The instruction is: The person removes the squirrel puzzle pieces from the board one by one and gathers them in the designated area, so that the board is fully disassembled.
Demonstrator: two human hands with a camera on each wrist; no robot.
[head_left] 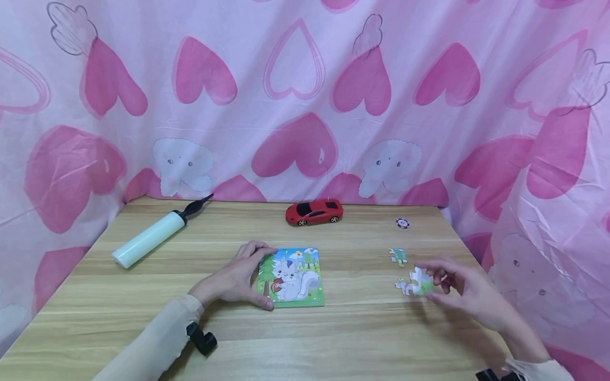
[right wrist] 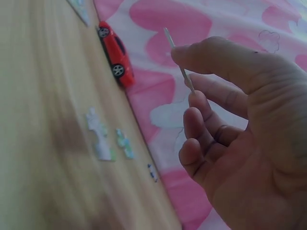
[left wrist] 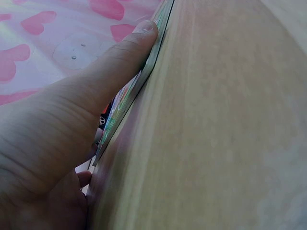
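A square jigsaw puzzle (head_left: pixel 297 280) with a white squirrel picture lies on the wooden table. My left hand (head_left: pixel 238 278) holds it at its left side, thumb on the near edge and fingers at the far left corner. In the left wrist view the thumb (left wrist: pixel 129 45) rests along the board's thin edge. Off to the right, my right hand (head_left: pixel 464 291) pinches a jigsaw piece (head_left: pixel 421 282) between thumb and fingertips. The right wrist view shows this piece edge-on, raised above the table. Below it lie a whitish jigsaw piece (right wrist: pixel 98 139) and a green-blue jigsaw piece (right wrist: pixel 124 143).
A red toy car (head_left: pixel 314 212) stands near the table's back edge. At the back left lies a pale hand pump (head_left: pixel 151 238) with a black nozzle. A small round blue-and-white chip (head_left: pixel 402 223) is behind the loose pieces. A pink heart-patterned curtain (head_left: pixel 295 69) hangs behind the table.
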